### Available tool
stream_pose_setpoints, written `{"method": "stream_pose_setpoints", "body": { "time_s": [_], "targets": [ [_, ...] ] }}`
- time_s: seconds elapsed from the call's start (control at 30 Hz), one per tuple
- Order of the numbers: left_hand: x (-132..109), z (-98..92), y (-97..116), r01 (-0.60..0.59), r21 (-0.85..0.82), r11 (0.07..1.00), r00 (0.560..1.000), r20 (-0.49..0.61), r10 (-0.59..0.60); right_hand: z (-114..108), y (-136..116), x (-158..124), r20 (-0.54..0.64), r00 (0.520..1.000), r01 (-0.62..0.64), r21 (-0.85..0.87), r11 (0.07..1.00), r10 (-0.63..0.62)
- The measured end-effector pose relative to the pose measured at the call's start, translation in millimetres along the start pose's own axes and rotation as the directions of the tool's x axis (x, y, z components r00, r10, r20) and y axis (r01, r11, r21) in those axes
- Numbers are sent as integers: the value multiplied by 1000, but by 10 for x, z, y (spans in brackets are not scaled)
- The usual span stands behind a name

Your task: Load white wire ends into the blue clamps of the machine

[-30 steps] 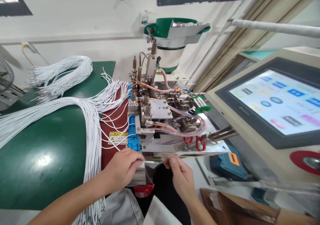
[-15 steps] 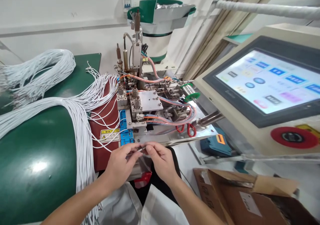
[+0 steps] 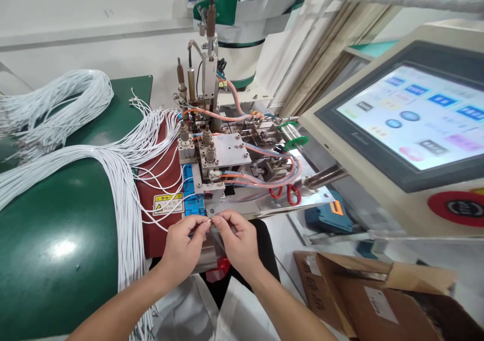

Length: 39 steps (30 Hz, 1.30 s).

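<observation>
In front of the machine's near corner, my left hand (image 3: 185,245) pinches the end of a white cable (image 3: 156,223) between thumb and fingers. The cable runs in from the left and passes behind that hand. Fingertips touching the left ones, my right hand (image 3: 239,242) pinches the small wire ends at the cable's tip (image 3: 210,221); the fingers hide most of them. Just beyond my hands is the blue holder strip (image 3: 193,205) on the machine (image 3: 225,149), with several white cables leading into it. More cables lie in a large white bundle (image 3: 126,215) to the left.
A green table (image 3: 56,260) carries another cable bundle (image 3: 71,101). To the right are a touchscreen panel (image 3: 416,114) with a red stop button (image 3: 459,208), a solder wire spool (image 3: 293,135) and an open cardboard box (image 3: 340,290). A bowl feeder (image 3: 242,38) stands behind.
Both hands have shifted slightly left, and their fingertips have drawn closer together at the cable's tip. The camera view has tilted a little, moving the panel rightward.
</observation>
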<state>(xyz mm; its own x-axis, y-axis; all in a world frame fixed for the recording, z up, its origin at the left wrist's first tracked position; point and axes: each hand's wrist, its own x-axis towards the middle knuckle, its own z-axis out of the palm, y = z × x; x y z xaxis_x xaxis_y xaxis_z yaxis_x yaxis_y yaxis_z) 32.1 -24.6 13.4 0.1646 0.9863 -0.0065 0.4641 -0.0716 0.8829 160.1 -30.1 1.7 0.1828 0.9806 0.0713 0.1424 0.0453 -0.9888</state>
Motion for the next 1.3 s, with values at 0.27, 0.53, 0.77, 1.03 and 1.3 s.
{"method": "stream_pose_setpoints", "body": {
  "time_s": [0.27,0.53,0.77,1.03,1.3],
  "targets": [
    [-14,-10,-15,88,-146,985,996,-6,-90,67,44,15,-20,953,296,-144,944,-302],
    [16,-63,-44,17,27,999,999,41,-18,-109,-45,149,233,931,342,-288,895,-281],
    [62,-217,21,-284,291,914,920,350,174,-275,-229,253,585,795,464,-416,782,-160],
    [23,-154,31,-37,129,991,998,46,31,32,-88,108,147,988,34,9,999,-35],
    [-15,-97,-11,64,16,998,998,-23,-63,120,0,-11,65,997,43,39,998,-45]
  ]
}}
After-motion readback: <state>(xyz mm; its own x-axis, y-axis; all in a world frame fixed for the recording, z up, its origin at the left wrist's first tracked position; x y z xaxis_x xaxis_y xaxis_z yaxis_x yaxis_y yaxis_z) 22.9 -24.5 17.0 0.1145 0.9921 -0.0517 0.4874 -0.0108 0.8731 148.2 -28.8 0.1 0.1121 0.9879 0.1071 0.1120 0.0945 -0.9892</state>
